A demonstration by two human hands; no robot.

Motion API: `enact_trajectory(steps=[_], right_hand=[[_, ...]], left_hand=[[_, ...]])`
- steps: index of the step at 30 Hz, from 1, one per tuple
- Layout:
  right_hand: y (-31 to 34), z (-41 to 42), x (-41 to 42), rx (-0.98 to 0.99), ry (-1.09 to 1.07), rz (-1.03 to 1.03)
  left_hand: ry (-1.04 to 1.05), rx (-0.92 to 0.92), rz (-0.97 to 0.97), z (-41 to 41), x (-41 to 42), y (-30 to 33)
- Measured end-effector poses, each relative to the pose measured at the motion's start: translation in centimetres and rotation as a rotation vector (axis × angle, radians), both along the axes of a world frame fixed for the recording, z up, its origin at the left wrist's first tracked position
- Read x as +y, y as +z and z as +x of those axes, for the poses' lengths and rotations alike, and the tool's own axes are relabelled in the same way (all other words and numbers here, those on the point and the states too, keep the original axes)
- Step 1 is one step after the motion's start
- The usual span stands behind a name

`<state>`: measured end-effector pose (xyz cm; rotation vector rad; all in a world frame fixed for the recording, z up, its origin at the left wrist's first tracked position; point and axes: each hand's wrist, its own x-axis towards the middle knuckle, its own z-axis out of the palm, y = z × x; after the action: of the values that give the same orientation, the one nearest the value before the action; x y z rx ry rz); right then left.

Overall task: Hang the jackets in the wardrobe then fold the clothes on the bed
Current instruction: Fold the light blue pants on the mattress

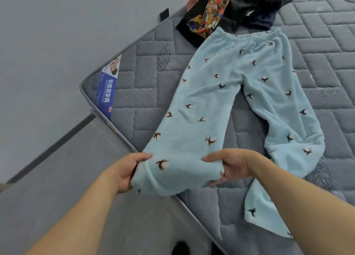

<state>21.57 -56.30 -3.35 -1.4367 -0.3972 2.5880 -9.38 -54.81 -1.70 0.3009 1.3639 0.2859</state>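
Both bare forearms reach in from the bottom edge, and the two hands meet at the cuff of one leg of a pair of pale blue fleece pyjama trousers [226,93] printed with small dark cotton-boll motifs. On the left hand [127,171] the thumb lies on top of the cuff's outer corner, the rest curled under the fabric, pinching it. On the right hand [230,167] the thumb presses along the top of the inner corner while the fingers [221,179] curl beneath, so this hand also pinches the cloth. That cuff is lifted slightly and hangs over the edge of the bed.

The trousers lie spread on the grey quilted mattress [146,93], elastic waistband at the far end, legs parted in a V; the other leg bends and trails toward the near right, with more of the same blue fleece lying below it. Beyond the waistband, touching it, sits a heap of unfolded clothes [226,10]: a black garment with a bright multicoloured patterned panel and some dark navy pieces. A blue and white printed label [107,87] is stitched at the mattress corner.

No wardrobe or hanger is in view, so whether the jackets are hung cannot be told. Folding looks barely begun: these trousers are flat but show no fold yet, and the far heap remains untouched. Bringing this leg across onto the other seems the likely first fold.
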Motion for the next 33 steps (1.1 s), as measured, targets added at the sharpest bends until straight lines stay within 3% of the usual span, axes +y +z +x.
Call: enact_trajectory(steps=[2,4,5,7,9,11,12,14,16,20,24,27,29,33], right_hand=[[0.9,0.0,-0.8,-0.099,0.109,0.005],[1.0,0.5,-1.9,-0.274,0.156,-0.008],[0.7,1.0,-2.5,-0.409,0.122,0.005],[-0.7,3.6,-4.5,-0.791,-0.058,0.143],[-2.1,7.0,-6.5,-1.218,-0.198,0.281],[-3.2,11.0,-8.7,-1.426,-0.217,0.187],[-3.7,12.5,-9.8,-1.415,-0.223,0.069],[-5.0,14.7,-11.9,-1.172,-0.34,-0.062],[-6.0,15.8,-13.6,-0.879,-0.414,-0.018],[-7.9,17.5,-16.2,-0.645,-0.487,0.135],[-6.7,20.6,-19.4,-0.484,-0.518,0.158],[-5.2,23.8,-22.0,-0.355,-0.687,0.058],[-4.3,25.1,-23.6,-0.293,-0.792,-0.066],[-4.1,24.8,-25.7,-0.293,-0.584,-0.187]], left_hand=[[-0.065,0.177,0.095,0.2,-0.1,-0.1],[-0.248,0.589,0.249,0.8,-0.4,-1.2],[-0.358,0.804,0.324,1.2,-0.8,-1.5],[-0.45,1.017,0.441,3.1,-2.1,-2.2],[-0.506,0.991,0.541,5.5,-3.7,-3.0],[-0.562,0.816,0.556,9.4,-5.5,-4.1],[-0.583,0.725,0.519,11.7,-6.5,-4.6],[-0.583,0.551,0.447,16.5,-8.3,-5.8],[-0.563,0.42,0.365,21.5,-9.9,-7.2],[-0.588,0.289,0.294,29.7,-12.9,-9.3],[-0.641,0.304,0.244,34.2,-14.8,-9.1],[-0.43,0.157,0.019,34.9,-16.9,-7.0],[-0.409,0.092,-0.1,34.7,-18.7,-5.5],[-0.414,0.034,-0.159,34.7,-21.4,-3.4]])
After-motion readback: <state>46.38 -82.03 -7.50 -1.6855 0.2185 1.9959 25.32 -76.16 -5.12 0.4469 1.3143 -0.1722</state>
